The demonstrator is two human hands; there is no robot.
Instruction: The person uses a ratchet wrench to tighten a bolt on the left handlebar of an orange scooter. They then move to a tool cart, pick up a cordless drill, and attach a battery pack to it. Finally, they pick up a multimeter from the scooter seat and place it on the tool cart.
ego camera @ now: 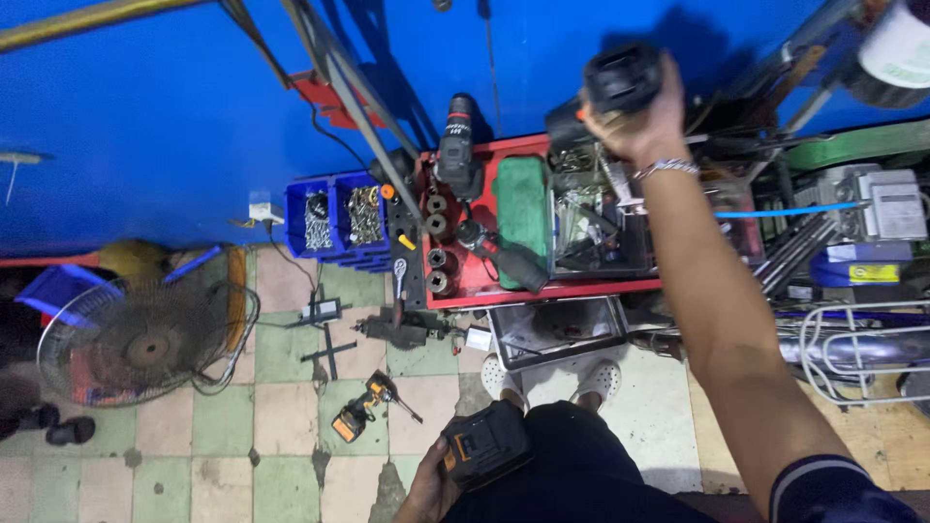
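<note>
Your right hand (635, 121) clamps the black power tool (620, 79) above the red tray (484, 281); left hand (431, 484) grips a battery pack (484, 444) (held low, clear of the tray).

Silver bracelet (666, 168), dark sleeve (833, 489), white clogs (596, 380)

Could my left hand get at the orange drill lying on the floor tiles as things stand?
Probably not right away: the left hand is already shut on a black and orange battery pack. The orange drill lies close by on the tiled floor, with nothing between.
</note>
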